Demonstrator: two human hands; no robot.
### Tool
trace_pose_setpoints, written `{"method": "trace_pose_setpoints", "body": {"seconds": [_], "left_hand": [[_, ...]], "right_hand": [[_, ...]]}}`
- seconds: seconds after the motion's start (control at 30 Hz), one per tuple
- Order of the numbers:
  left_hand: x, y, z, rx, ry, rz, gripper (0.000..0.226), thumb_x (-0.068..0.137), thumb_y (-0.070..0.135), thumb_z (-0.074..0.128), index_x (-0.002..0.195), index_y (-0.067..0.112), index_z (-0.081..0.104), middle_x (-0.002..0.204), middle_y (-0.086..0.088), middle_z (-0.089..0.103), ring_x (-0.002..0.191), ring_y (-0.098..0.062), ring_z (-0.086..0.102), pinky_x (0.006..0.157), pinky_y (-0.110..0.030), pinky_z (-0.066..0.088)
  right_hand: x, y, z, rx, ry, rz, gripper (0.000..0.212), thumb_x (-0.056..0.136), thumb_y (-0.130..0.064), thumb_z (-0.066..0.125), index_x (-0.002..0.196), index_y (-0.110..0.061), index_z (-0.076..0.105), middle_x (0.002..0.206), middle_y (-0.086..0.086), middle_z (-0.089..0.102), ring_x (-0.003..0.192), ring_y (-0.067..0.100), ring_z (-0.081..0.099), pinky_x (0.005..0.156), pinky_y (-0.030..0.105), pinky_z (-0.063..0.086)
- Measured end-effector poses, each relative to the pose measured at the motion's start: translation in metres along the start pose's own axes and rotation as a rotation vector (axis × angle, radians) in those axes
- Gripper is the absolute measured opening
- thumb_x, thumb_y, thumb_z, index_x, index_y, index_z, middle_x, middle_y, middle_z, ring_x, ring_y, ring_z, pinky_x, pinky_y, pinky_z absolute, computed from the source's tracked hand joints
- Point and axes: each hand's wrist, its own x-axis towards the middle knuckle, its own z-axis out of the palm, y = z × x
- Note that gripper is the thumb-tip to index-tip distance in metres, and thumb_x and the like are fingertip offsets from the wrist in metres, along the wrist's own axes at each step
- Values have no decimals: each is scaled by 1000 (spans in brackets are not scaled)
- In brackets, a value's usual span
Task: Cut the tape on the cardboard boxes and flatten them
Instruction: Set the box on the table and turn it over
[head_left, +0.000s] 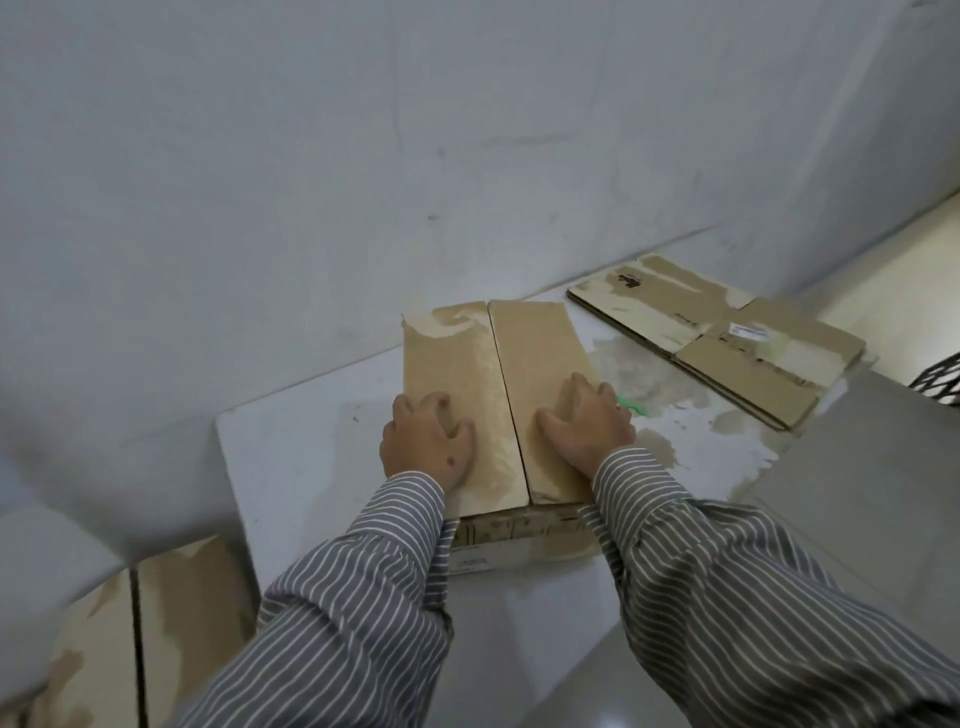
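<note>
A brown cardboard box (498, 358) stands on the white table (291, 467), its two top flaps closed with a seam running down the middle. My left hand (428, 447) rests on the left flap with fingers bent, fingertips touching the cardboard. On the right flap, my right hand (587, 423) presses with its fingers spread. A green object (631, 408), perhaps a cutter, peeks out just right of my right hand; most of it is hidden.
A flattened cardboard box (717, 332) lies at the back right of the table. Another box (156, 623) stands at the lower left, below the table's edge. A pale wall rises behind. A dark lattice object (940, 379) shows at the right edge.
</note>
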Motion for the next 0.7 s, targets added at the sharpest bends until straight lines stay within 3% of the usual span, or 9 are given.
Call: {"method": "trace_pose_setpoints", "body": {"seconds": [0.23,0.43,0.53,0.6,0.7], "left_hand": [[54,42,52,87,137,-144,47,91,39,55,134,23,47,144,-9,33,123,-32,43,103,-40,35],[78,66,91,210,137,-241,43,93,41,49,132,24,45,132,-10,38,110,-32,48,96,-39,40],[82,72,97,359,132,-266,47,95,43,42,138,25,37,145,-13,30,129,-35,34,106,-46,28],[83,80,99,527,92,-194,53,99,46,32,147,25,24,158,-9,10,144,-34,11,113,-52,13],[81,103,107,586,-25,65,58,100,49,24,151,28,11,160,1,2,147,-25,2,114,-53,9]], "right_hand": [[107,25,5,-24,-131,-163,64,87,-53,47,140,-26,25,149,13,19,129,40,30,107,49,28],[169,38,-6,-54,-239,-290,60,86,-52,50,134,-22,30,142,12,27,125,39,35,104,48,32],[184,41,-9,-37,-284,-327,73,85,-53,53,142,-21,21,146,12,24,129,37,31,104,47,33],[190,43,-15,68,-348,-294,86,82,-53,60,146,-19,14,147,10,27,130,34,34,105,47,36],[201,58,-28,303,-437,-134,82,81,-50,64,142,-13,24,139,8,42,120,30,48,92,38,42]]}}
